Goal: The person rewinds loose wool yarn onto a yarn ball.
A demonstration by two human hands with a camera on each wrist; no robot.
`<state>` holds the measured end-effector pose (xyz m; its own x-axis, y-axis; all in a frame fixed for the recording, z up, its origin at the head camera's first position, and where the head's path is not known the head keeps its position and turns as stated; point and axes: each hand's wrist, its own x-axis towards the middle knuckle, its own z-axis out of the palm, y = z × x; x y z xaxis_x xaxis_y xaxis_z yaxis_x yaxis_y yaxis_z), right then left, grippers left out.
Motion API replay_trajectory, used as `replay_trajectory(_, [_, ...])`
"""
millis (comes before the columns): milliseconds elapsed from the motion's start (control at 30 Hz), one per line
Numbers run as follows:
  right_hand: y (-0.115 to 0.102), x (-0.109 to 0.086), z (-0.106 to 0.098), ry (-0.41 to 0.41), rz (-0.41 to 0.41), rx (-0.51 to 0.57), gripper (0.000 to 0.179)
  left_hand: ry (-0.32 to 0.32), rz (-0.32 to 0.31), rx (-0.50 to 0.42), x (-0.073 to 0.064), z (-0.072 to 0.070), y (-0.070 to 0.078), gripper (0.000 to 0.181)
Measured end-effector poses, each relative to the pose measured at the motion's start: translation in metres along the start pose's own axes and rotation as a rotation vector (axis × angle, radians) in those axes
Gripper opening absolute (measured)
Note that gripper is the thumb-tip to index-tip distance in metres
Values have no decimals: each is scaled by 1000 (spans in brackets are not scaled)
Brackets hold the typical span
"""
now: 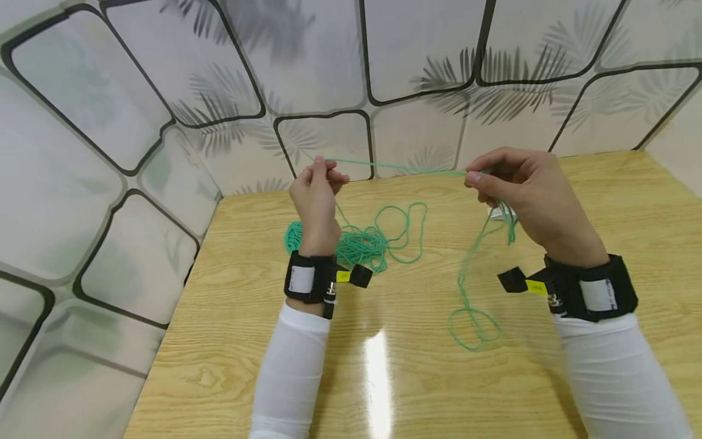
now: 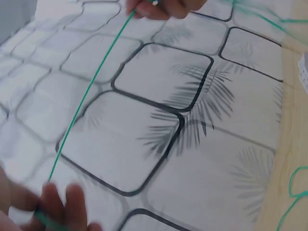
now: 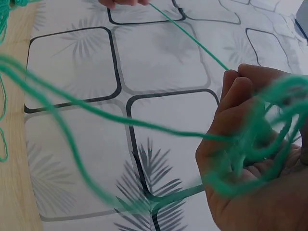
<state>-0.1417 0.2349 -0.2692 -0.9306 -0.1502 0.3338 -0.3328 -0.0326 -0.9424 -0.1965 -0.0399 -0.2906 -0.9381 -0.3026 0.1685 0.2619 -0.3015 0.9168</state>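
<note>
**Above a wooden table (image 1: 219,341), green yarn (image 1: 395,166) stretched straight**

Over the table, the left hand (image 1: 317,204) pinches the yarn at its fingertips, and the right hand (image 1: 529,201) grips it between thumb and forefinger, so that a nearly level length runs from one to the other. More yarn hangs about the right hand: a bundle of loops (image 3: 228,186) lies across its palm, blurred in the right wrist view, and a loose tail (image 1: 463,292) drops below. Whether its lowest loop touches the wood, I cannot tell.

On the table beyond the left wrist lies a tangled heap (image 1: 362,247) of the same yarn, with a ball (image 1: 293,238) at its left, partly hidden by the wrist. A thin length slants from the left hand down toward the heap. Behind the right hand is a small white thing (image 1: 495,213), mostly covered. A patterned wall (image 1: 417,49) stands along the table's far edge.
</note>
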Motion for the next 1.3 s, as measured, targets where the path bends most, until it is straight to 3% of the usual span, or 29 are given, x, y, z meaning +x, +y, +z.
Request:
replay_trajectory(100, [0, 0, -5, 22, -18, 51, 15, 136, -38, -72, 6, -8, -3, 30])
replay_trajectory(167, [0, 0, -7, 29, -30, 78, 13, 170, -52, -65, 9, -12, -4, 29])
replay_trajectory(233, [0, 0, -6, 29, -36, 88, 12, 145, -80, 12, 9, -13, -4, 26])
replay_trajectory(300, [0, 1, -3, 13, -28, 83, 12, 72, -96, 177, 6, -11, -2, 27])
replay_trajectory(367, [1, 2, 3, -14, -8, 49, 13, -55, -80, 385, -1, -4, 0, 41])
replay_trajectory(433, [3, 2, 9, -52, 16, 31, 15, -261, -38, 538, -12, 7, 6, 52])
replay_trajectory(467, [4, 2, 12, -71, 28, 15, 16, -382, -16, 565, -18, 12, 8, 54])
replay_trajectory(567, [7, 3, 20, -117, 43, 4, 15, -741, 26, 529, -34, 26, 13, 45])
replay_trajectory(633, [8, 3, 23, -131, 50, 1, 13, -872, 41, 456, -39, 30, 12, 33])
replay_trajectory(667, [8, 3, 23, -136, 53, -4, 12, -886, 63, 436, -40, 31, 11, 27])
replay_trajectory(733, [7, 3, 22, -134, 63, -19, 13, -844, 112, 412, -38, 29, 10, 19])
replay_trajectory(833, [4, 2, 18, -111, 81, -63, 16, -662, 141, 362, -29, 22, 10, 15])
replay_trajectory(933, [2, 2, 11, -78, 70, -70, 16, -369, 122, 287, -16, 12, 11, 17])
replay_trajectory(1033, [0, 2, 4, -44, 33, -14, 14, -46, 103, 139, -2, 0, 11, 18])
replay_trajectory(1133, [0, 2, -1, -18, 5, 35, 14, 188, 100, -14, 9, -12, 11, 18])
replay_trajectory(1200, [0, 2, -2, -5, -2, 47, 15, 248, 81, -45, 13, -18, 12, 15])
replay_trajectory(1300, [0, 1, -1, -1, 2, 52, 15, 182, 37, 77, 11, -17, 14, 14])
